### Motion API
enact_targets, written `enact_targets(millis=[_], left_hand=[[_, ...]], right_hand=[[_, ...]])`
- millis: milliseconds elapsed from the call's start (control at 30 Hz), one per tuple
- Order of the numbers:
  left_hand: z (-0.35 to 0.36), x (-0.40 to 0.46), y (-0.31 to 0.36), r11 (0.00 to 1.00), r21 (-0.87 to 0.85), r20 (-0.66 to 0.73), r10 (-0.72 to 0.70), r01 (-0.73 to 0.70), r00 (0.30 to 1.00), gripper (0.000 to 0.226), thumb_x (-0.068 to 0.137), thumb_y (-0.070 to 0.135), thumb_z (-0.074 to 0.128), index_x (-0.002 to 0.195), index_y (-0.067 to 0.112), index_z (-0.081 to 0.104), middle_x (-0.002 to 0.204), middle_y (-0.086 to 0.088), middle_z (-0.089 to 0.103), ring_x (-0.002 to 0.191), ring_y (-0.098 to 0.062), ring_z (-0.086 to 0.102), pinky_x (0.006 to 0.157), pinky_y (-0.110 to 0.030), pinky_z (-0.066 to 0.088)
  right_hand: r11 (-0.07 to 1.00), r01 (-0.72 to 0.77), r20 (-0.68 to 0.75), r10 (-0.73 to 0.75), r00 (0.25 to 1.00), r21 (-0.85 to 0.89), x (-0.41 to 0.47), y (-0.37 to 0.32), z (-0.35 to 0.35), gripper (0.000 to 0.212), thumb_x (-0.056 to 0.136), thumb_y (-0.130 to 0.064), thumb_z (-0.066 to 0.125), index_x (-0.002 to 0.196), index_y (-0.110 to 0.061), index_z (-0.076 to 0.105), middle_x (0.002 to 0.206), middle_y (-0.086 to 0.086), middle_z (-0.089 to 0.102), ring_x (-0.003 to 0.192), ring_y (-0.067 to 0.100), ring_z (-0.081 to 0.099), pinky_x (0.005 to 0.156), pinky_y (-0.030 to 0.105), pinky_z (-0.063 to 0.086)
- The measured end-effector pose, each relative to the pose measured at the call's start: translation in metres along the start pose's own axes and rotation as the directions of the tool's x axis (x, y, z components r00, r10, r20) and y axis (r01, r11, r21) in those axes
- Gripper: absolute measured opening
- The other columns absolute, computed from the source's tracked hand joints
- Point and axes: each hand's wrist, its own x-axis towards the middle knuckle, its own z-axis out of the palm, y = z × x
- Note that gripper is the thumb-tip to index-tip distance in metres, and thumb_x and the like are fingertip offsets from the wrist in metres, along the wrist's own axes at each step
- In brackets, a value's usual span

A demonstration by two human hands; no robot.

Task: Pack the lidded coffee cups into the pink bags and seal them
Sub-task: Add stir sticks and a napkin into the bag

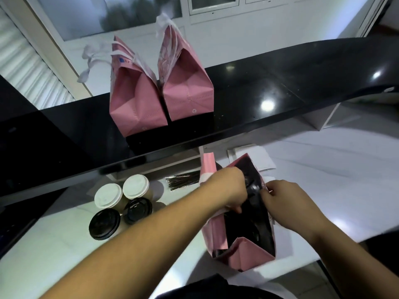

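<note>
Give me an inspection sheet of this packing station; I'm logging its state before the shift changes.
Surface: white counter below, glossy black ledge above.
Job's things: two closed pink bags on the ledge; open pink bag on the counter; four lidded cups, two white lids, two black.
Clutter: bundle of dark ties; white paper sheets.
Grippers: left hand and right hand both at the open bag's mouth, on something dark.
Cables: nothing seen.
Surroundings: white cabinets, pale floor.
</note>
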Motion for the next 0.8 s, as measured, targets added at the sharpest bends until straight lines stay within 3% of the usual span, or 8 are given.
enact_targets(millis=[100,300,367,433,500,567,633,800], left_hand=[[0.019,0.011,0.009,0.999,0.004,-0.048,-0.046,0.046,0.998,0.031,0.09,0.006,0.066,0.064,0.012,0.051,0.063,-0.004,0.049,0.068,-0.027,0.054,0.046,-0.032,0.036],[0.028,0.009,0.014,0.996,-0.084,-0.052,0.028,-0.032,0.998,0.036,0.098,0.004,0.048,0.063,0.014,0.043,0.065,-0.003,0.044,0.06,-0.023,0.045,0.046,-0.03,0.031],[0.027,0.006,0.009,0.988,-0.148,-0.048,0.03,-0.037,0.998,0.033,0.097,0.002,0.049,0.065,0.01,0.05,0.068,-0.007,0.05,0.063,-0.026,0.051,0.049,-0.032,0.033],[0.027,0.003,-0.001,0.962,-0.273,-0.06,0.009,-0.025,0.998,0.018,0.098,0.007,0.055,0.087,0.002,0.07,0.089,-0.013,0.069,0.086,-0.033,0.066,0.064,-0.034,0.05],[0.024,-0.004,-0.014,0.853,-0.521,-0.065,-0.008,-0.027,0.998,0.02,0.099,0.007,0.054,0.107,0.001,0.071,0.105,-0.015,0.075,0.097,-0.033,0.074,0.082,-0.037,0.061],[0.02,-0.015,-0.027,0.647,-0.76,-0.107,-0.018,-0.07,0.994,0.024,0.1,0.002,0.044,0.097,0.008,0.068,0.093,-0.013,0.076,0.076,-0.029,0.076,0.07,-0.034,0.064],[0.012,-0.02,-0.043,0.547,-0.826,-0.196,-0.056,-0.134,0.979,0.029,0.099,0.005,0.044,0.084,0.015,0.068,0.078,-0.003,0.078,0.057,-0.019,0.071,0.051,-0.024,0.054],[0.002,-0.005,-0.079,0.691,-0.696,-0.469,-0.234,-0.194,0.852,0.025,0.093,0.018,0.057,0.09,0.032,0.077,0.076,0.02,0.076,0.06,0.005,0.066,0.055,-0.017,0.052]], right_hand=[[1.0,0.009,-0.004,-0.009,1.0,-0.025,0.002,-0.001,0.002,0.038,0.098,-0.026,0.049,0.064,-0.01,0.053,0.059,0.004,0.061,0.06,0.023,0.059,0.048,0.034,0.036],[0.999,0.008,0.001,-0.008,1.0,-0.034,0.002,-0.004,0.005,0.041,0.1,-0.028,0.049,0.063,-0.011,0.055,0.059,0.003,0.061,0.061,0.022,0.059,0.049,0.033,0.036],[1.0,-0.002,0.003,0.002,1.0,-0.031,0.002,-0.004,0.004,0.04,0.099,-0.026,0.048,0.064,-0.01,0.055,0.058,0.004,0.061,0.061,0.023,0.06,0.05,0.033,0.037],[1.0,-0.009,-0.001,0.009,1.0,-0.028,0.001,-0.004,0.002,0.04,0.099,-0.025,0.047,0.062,-0.011,0.053,0.057,0.004,0.06,0.059,0.023,0.059,0.049,0.032,0.037],[0.999,-0.015,0.0,0.015,1.0,-0.047,0.001,-0.003,-0.001,0.04,0.099,-0.025,0.046,0.062,-0.011,0.053,0.06,0.005,0.06,0.061,0.023,0.059,0.051,0.032,0.038],[0.997,-0.03,0.008,0.03,1.0,-0.067,0.002,0.0,-0.002,0.04,0.099,-0.026,0.045,0.063,-0.011,0.054,0.061,0.004,0.061,0.061,0.022,0.058,0.051,0.032,0.037],[0.996,-0.05,0.016,0.051,0.999,-0.072,0.004,0.006,-0.003,0.041,0.1,-0.027,0.044,0.062,-0.012,0.053,0.06,0.004,0.06,0.06,0.021,0.056,0.049,0.031,0.034],[0.992,-0.063,0.032,0.067,0.997,-0.11,0.012,0.027,-0.007,0.044,0.102,-0.03,0.043,0.065,-0.012,0.057,0.061,0.002,0.06,0.059,0.019,0.056,0.048,0.031,0.033]])
